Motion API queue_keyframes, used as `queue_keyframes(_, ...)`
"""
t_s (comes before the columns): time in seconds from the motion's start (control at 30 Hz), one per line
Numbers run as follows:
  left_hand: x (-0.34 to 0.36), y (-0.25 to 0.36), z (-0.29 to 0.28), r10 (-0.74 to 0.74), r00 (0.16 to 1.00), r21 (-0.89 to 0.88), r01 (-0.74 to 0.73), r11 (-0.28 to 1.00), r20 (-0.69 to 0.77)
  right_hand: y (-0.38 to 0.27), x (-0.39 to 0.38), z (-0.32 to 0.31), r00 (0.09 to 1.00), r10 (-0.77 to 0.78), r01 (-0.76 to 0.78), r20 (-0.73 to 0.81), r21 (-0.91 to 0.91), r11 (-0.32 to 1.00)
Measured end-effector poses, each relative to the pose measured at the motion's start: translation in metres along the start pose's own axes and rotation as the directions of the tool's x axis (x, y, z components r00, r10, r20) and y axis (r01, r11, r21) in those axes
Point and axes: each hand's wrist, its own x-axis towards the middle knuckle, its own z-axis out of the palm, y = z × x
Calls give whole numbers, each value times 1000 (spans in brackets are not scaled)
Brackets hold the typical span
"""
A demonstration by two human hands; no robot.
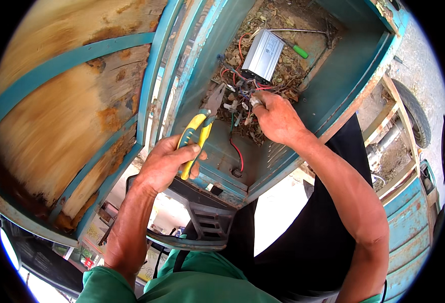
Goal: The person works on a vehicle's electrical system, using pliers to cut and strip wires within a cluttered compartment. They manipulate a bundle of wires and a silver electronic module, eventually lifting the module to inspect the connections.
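Note:
My left hand (164, 164) is wrapped round the handles of a pair of long-nose pliers (200, 132) with yellow and dark green grips. Their metal jaws reach up toward a tangle of wires (242, 93) and connectors. At the right of that bundle, my right hand (277, 117) pinches a whitish connector (256, 102) between thumb and fingers. Just beyond the wires lies a silver finned metal box (264, 55), a controller by its look, with red, black and other leads coming from its near end.
The wiring lies in a teal metal compartment (328, 91) strewn with dry leaves. A green-handled screwdriver (300, 51) rests past the box. A red wire (238, 151) runs to the compartment's near corner. An open lid with a wooden panel (76, 121) stands left; a wheel (414, 113) is at right.

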Motion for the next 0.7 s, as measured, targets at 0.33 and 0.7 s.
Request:
queue_keyframes(0.33,5,-48,18,213,977,172,-212,962,14,-17,-15,-25,994,60,-83,94,272,959)
queue_keyframes(0.7,6,-39,31,723,683,877,-405,257,103,-2,-33,-24,992,-67,39,109,239,970)
